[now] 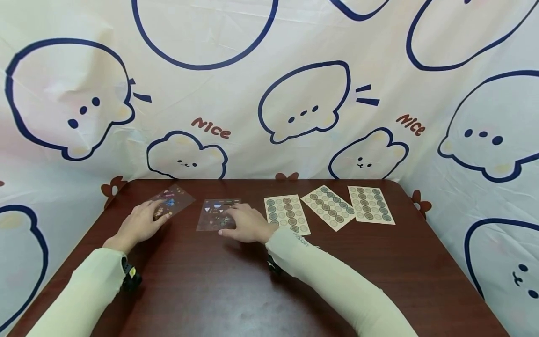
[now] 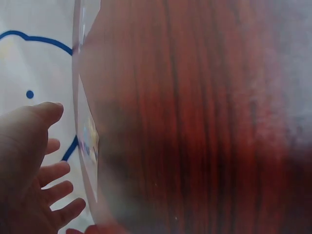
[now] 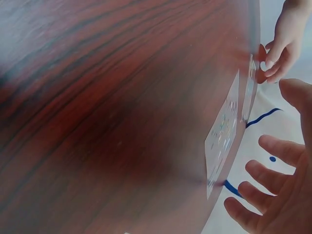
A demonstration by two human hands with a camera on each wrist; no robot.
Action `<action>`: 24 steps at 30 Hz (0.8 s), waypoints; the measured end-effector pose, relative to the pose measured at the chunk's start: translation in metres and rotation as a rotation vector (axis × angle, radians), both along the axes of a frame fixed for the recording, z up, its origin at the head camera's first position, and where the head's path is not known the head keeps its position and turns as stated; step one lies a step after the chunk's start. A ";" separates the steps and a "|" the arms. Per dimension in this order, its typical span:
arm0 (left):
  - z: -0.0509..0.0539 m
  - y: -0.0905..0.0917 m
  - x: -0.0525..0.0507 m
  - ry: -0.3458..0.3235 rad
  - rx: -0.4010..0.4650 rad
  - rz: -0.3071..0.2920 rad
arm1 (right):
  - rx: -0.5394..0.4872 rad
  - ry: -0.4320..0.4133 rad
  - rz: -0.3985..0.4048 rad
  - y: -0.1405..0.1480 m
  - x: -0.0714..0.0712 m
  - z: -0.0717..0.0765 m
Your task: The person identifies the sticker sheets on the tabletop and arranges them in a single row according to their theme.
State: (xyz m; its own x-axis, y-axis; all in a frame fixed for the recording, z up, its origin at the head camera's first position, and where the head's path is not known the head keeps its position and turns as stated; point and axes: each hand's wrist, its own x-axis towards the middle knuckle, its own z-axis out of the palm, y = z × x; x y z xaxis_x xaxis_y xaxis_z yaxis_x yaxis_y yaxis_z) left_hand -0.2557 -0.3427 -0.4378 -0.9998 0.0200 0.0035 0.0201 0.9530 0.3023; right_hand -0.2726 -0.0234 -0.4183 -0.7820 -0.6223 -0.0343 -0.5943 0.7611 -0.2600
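My left hand (image 1: pixel 141 222) hovers over the near left part of a clear sticker sheet (image 1: pixel 180 199) with small colourful prints. In the left wrist view, its fingers (image 2: pixel 56 170) are loosely spread and there is a gap to the sheet (image 2: pixel 88 141). A second clear sticker sheet (image 1: pixel 209 223), lying to the right of the first, is partly covered by my right hand (image 1: pixel 248 224). The right wrist view has that hand's fingers (image 3: pixel 273 178) apart and slightly bent, off the sheet (image 3: pixel 223 134). Neither hand holds anything.
On the right of the dark wooden table (image 1: pixel 202 290) lie three cream sheets with rows of round prints: one near my right forearm (image 1: pixel 301 217), a tilted middle sheet (image 1: pixel 328 206) and a right-hand sheet (image 1: pixel 372 206). A cartoon-printed cloth (image 1: pixel 244 159) hangs behind the table.
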 end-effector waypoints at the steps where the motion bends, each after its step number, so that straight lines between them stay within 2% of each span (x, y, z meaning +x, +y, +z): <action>1: 0.000 -0.001 -0.002 -0.016 0.004 0.007 | 0.001 -0.002 0.004 -0.003 0.000 -0.001; 7: 0.000 -0.007 -0.007 -0.086 0.026 0.025 | 0.000 -0.019 0.018 -0.015 0.001 0.000; 15: 0.003 -0.013 -0.007 -0.144 0.041 0.056 | 0.012 0.009 0.045 -0.024 0.006 0.009; 20: 0.002 -0.015 -0.003 -0.139 0.013 0.034 | 0.007 -0.002 0.041 -0.026 0.007 0.011; 24: -0.001 -0.015 -0.002 -0.107 -0.004 0.007 | 0.000 -0.012 0.032 -0.027 0.009 0.010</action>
State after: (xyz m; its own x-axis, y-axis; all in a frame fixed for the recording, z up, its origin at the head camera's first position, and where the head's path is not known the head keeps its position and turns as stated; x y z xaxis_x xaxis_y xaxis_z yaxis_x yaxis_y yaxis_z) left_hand -0.2575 -0.3578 -0.4392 -0.9946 0.0128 -0.1033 -0.0188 0.9541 0.2990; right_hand -0.2640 -0.0508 -0.4082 -0.7613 -0.6470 -0.0434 -0.6153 0.7418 -0.2667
